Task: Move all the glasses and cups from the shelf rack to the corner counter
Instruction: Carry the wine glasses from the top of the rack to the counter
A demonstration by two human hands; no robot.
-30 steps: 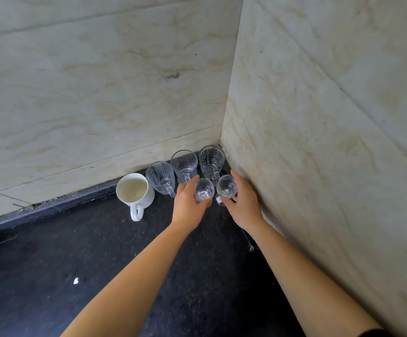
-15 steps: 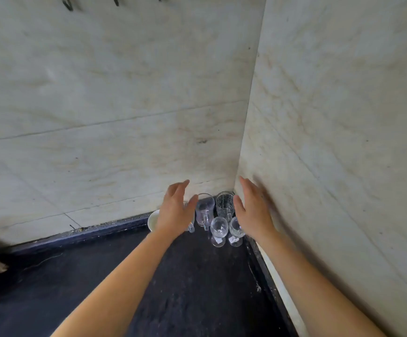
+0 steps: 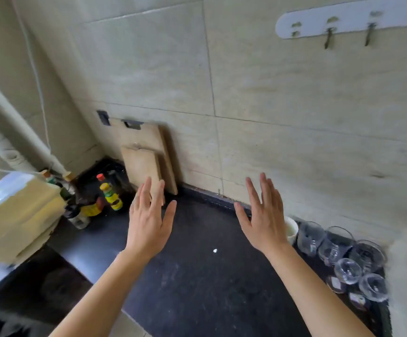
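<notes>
Several clear glasses stand grouped in the right corner of the dark counter [image 3: 197,276]: three glass mugs [image 3: 310,237] along the wall and two small stemmed glasses [image 3: 347,271] in front of them. A white cup [image 3: 291,228] stands at the left end of the group, half hidden behind my right hand [image 3: 262,217]. My left hand [image 3: 149,220] and my right hand are both raised over the middle of the counter, palms down, fingers spread, holding nothing. No shelf rack is in view.
Two wooden cutting boards [image 3: 149,156] lean against the back wall. Sauce bottles [image 3: 111,195] stand in the left corner beside a white pipe [image 3: 15,125]. A yellowish box-like object [image 3: 15,215] sits at far left. A hook rail [image 3: 348,20] hangs on the wall above.
Both hands let go of the two small stemmed glasses and pulled back open. The view swung left, so the glass group now lies at the far right.
</notes>
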